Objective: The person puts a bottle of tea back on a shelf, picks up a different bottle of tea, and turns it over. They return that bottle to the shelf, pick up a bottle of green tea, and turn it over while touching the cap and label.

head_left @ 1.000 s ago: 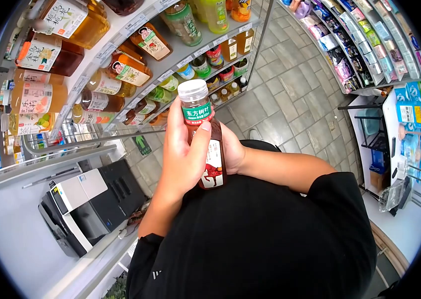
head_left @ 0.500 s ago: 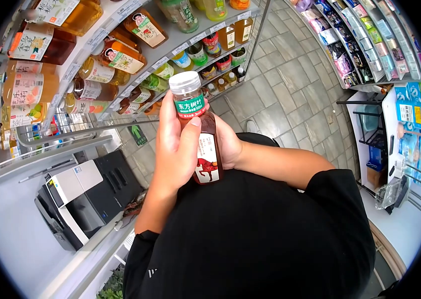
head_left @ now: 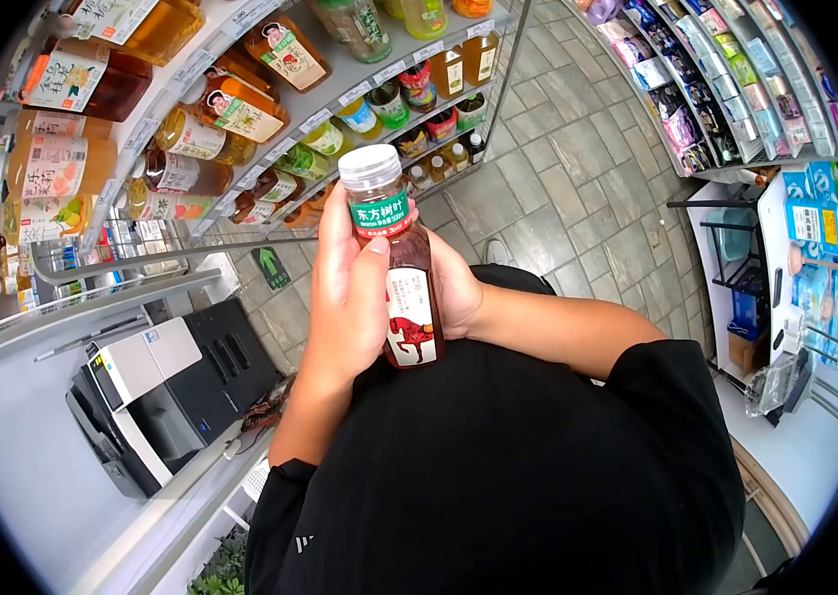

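Note:
A clear bottle of dark reddish-brown tea (head_left: pixel 409 288) stands nearly upright before my chest. Its white cap (head_left: pixel 369 167) is on, above a green and red neck label and a white body label with a red picture. My left hand (head_left: pixel 351 293) wraps round the bottle's left side, with the thumb across the front below the neck label. Against the right side and back lies my right hand (head_left: pixel 453 283), closed on the same bottle, its fingers mostly hidden behind it.
Shelves of bottled drinks (head_left: pixel 339 99) curve across the upper left. A printer (head_left: pixel 166 372) sits at the lower left. Packaged goods fill a rack (head_left: pixel 736 79) at the upper right, above a white cart (head_left: pixel 741 278). Grey tiles (head_left: pixel 577 188) cover the floor.
My left thumb has slid slightly left and down on the bottle, uncovering more of the body label. Both hands otherwise keep their hold. The view has shifted slightly.

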`<state>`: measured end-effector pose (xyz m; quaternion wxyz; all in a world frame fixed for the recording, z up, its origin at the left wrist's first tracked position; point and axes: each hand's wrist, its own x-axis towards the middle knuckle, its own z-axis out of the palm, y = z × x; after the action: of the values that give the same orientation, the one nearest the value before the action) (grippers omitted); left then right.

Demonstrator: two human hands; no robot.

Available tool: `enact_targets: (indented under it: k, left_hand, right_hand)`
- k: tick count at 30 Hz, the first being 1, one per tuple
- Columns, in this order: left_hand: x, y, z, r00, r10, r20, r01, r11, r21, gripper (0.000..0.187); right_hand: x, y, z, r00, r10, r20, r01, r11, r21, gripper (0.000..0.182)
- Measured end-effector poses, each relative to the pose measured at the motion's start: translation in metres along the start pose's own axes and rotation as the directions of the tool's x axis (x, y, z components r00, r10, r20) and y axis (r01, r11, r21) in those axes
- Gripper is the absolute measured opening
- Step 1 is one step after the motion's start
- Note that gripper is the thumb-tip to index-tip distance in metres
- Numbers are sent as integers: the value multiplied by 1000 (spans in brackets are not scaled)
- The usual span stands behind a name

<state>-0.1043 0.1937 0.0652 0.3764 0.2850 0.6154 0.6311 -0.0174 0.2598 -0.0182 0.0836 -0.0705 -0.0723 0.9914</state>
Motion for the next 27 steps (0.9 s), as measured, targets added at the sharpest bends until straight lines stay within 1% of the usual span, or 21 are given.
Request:
enact_targets:
  k: [2,4,8,11,13,14,15,16,17,19,23,25,27]
  left_hand:
    - [-2,-1,-1,1000,-5,-6,5,1000,-13,64]
    - [-2,0,-4,998,-15,58,19,997,-77,60]
    - [-4,0,-4,999,-29,44,33,996,-87,61]
    - [-3,0,-7,996,-49,70,54,996,-68,62]
    - [-4,1,-6,994,-99,46,103,988,-111,63]
    - [-5,1,-6,992,-116,42,121,986,-117,66]
    - [-5,1,-7,992,-119,40,123,985,-117,66]
    - [-6,2,-8,992,-104,69,113,984,-136,69]
    - [-7,2,-10,991,-89,98,103,983,-154,72]
    - [-8,1,-13,990,-80,119,99,981,-164,75]
    - [-12,0,-15,985,-64,160,89,984,-157,81]
    - [-14,-1,-16,984,-53,169,78,987,-143,82]
    - [-15,-2,-16,983,-41,180,65,989,-129,83]
  right_hand:
    - [-2,1,-1,1000,10,3,-10,1000,1,55]
    - [-3,2,1,1000,14,-16,-13,1000,9,56]
    - [-7,3,1,999,41,-30,-42,999,-1,58]
    - [-10,3,1,995,73,-69,-74,997,-23,63]
    - [-13,1,-5,979,194,68,-195,981,9,67]
    - [-13,2,-4,978,195,67,-197,980,11,67]
    - [-14,3,-2,980,198,20,-199,980,18,69]
    - [-14,3,-1,979,201,-27,-201,979,24,70]
    - [-15,3,-1,979,203,-28,-203,979,26,70]
    - [-16,3,-3,978,205,33,-206,979,12,69]
    - [-18,4,-2,978,209,11,-209,978,25,69]
    - [-18,6,-5,978,206,39,-206,978,8,70]
    - [-18,5,0,980,198,24,-198,980,25,70]
